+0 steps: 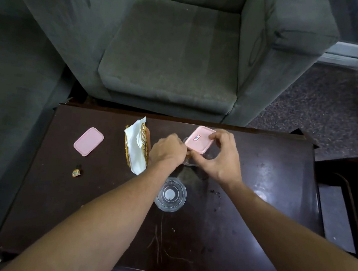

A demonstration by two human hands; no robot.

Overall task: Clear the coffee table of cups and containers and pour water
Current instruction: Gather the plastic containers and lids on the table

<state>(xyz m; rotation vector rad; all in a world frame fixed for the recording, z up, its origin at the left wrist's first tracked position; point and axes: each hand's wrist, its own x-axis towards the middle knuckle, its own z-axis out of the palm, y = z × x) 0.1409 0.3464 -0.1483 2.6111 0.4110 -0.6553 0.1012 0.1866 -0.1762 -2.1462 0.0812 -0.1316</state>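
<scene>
Pink lid (199, 139) tilted over clear container (193, 163), gripped by right hand (223, 159)

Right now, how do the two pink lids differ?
The left lid lies flat on the table, untouched; the right lid is tilted over the clear container, pinched by the right hand. The right lid bears a sticker; the left lid is plain. Both are pink rounded rectangles.
</scene>
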